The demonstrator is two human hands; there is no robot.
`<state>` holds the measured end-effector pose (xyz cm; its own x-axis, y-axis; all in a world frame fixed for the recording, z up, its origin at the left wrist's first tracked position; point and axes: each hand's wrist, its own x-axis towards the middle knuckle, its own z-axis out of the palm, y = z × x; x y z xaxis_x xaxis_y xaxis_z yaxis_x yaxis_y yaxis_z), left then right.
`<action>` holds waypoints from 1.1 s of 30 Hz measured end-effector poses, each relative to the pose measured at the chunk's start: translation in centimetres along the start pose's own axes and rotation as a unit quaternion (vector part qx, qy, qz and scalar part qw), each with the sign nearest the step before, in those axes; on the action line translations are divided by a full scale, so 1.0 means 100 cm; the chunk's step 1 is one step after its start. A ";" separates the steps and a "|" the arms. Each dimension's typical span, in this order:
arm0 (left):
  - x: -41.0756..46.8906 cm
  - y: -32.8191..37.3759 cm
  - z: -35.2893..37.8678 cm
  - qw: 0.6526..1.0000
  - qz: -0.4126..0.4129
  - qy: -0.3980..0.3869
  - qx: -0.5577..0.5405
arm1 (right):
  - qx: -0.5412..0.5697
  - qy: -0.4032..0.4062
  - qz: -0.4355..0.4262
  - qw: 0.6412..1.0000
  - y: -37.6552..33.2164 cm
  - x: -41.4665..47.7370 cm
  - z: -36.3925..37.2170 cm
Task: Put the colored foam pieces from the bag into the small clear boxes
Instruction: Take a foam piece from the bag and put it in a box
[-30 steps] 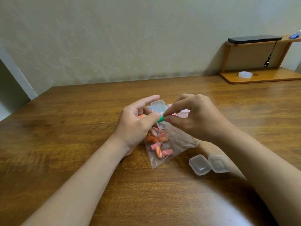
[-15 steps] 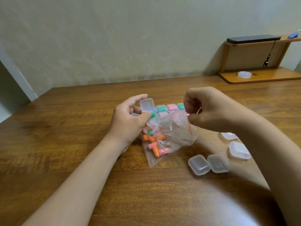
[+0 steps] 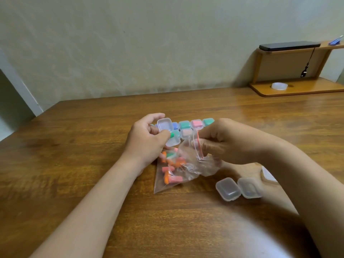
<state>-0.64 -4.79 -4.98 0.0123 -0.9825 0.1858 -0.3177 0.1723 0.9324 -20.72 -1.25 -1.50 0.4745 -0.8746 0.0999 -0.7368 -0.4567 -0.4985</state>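
Left grip [image 3: 147,139] half-hides green piece [image 3: 172,135] — seemingly over box [image 3: 173,142].

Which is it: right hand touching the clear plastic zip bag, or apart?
Touching. Head view: the right hand pinches the clear plastic zip bag at its red-striped mouth.

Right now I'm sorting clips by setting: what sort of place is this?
Likely a home room or small office: a wooden desk against a plain wall, with a small wooden shelf carrying a flat black device and a tape roll.
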 end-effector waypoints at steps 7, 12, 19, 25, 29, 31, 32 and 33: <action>0.000 -0.001 0.001 0.999 -0.026 -0.013 0.015 | -0.055 0.009 0.025 0.998 0.002 0.001 0.003; -0.001 0.000 0.004 0.999 -0.031 -0.019 0.008 | -0.071 0.004 0.004 0.997 0.000 0.003 0.010; -0.004 0.002 0.005 0.999 -0.032 -0.023 0.009 | -0.055 -0.013 0.006 0.998 -0.004 0.001 0.008; -0.005 0.004 0.006 0.999 -0.039 -0.029 0.000 | -0.075 -0.025 0.029 0.996 -0.005 0.004 0.014; -0.005 0.005 0.007 0.999 -0.040 -0.033 0.006 | -0.092 -0.015 0.032 0.995 -0.008 0.004 0.016; -0.006 0.005 0.008 0.998 -0.040 -0.038 0.001 | -0.103 -0.005 0.032 0.994 -0.008 0.004 0.017; -0.006 0.005 0.008 0.998 -0.041 -0.040 -0.001 | -0.107 -0.001 0.033 0.994 -0.008 0.004 0.017; -0.006 0.004 0.008 0.998 -0.041 -0.042 -0.004 | -0.111 0.004 0.036 0.993 -0.008 0.004 0.018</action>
<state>-1.59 -4.17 -4.95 -0.0423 -0.9957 0.0823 -0.3121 0.0915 0.9456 -19.03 -0.97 -2.58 0.4137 -0.9071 0.0783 -0.8572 -0.4170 -0.3022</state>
